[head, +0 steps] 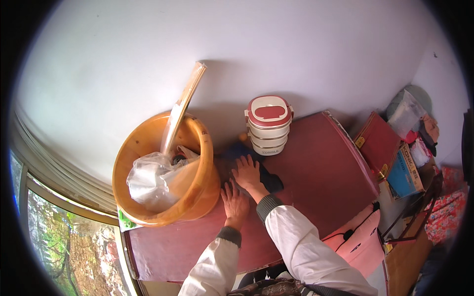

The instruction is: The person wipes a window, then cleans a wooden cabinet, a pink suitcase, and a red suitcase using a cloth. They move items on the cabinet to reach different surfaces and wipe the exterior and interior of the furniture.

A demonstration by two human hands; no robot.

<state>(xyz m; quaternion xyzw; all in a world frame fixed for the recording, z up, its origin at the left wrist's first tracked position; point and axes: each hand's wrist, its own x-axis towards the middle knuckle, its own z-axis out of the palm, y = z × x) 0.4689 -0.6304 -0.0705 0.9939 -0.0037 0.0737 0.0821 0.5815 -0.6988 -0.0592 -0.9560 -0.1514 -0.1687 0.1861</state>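
Both hands rest near the middle of a dark red table. My right hand lies flat with fingers spread on a dark cloth, which reaches back towards the wall. Just left of it and nearer to me, my left hand has its fingers apart, close to the wooden bucket's side; whether it touches the cloth or the table I cannot tell. The wooden bucket holds a clear plastic bag and a long plastic-wrapped bundle leaning out of it. A cream and red stacked lunch box stands behind my right hand.
A window is at the lower left. Right of the table are a red case, a blue cardboard box and heaped cloths and bags. A pink cushion-like item lies against the table's near right edge. The wall rises behind.
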